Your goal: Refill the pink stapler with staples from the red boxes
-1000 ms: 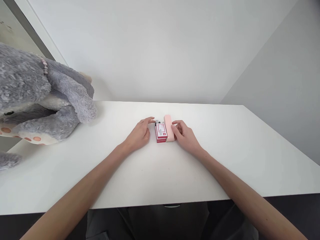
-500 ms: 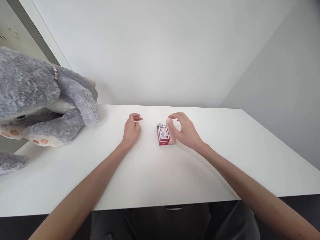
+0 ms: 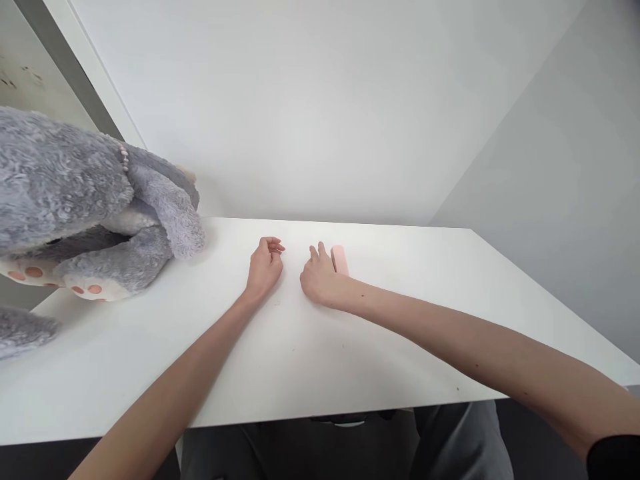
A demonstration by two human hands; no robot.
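My left hand (image 3: 266, 267) rests on the white table (image 3: 250, 380), loosely curled, with gaps between the fingers and nothing in it. Over to its right, my right hand (image 3: 319, 277) is back-up at the spot of the red-and-white boxes, hiding them and the small dark, watch-like item behind them. Two of its fingers point away from me, slightly apart; the thumb and the others are out of sight, so any grip is unclear. Just right of this hand stands a pink, narrow block-like object (image 3: 339, 259), its near end covered by my wrist.
A large grey plush toy (image 3: 145, 257) with a beaded band lies at the table's left end. A white wall (image 3: 300, 120) rises behind the table, with a grey wall (image 3: 565, 173) at the right. My legs (image 3: 460, 440) are below the near edge.
My right hand has swung left from beside the pink object to over the boxes, which it now covers. My left hand stays in place. The view has shifted slightly.
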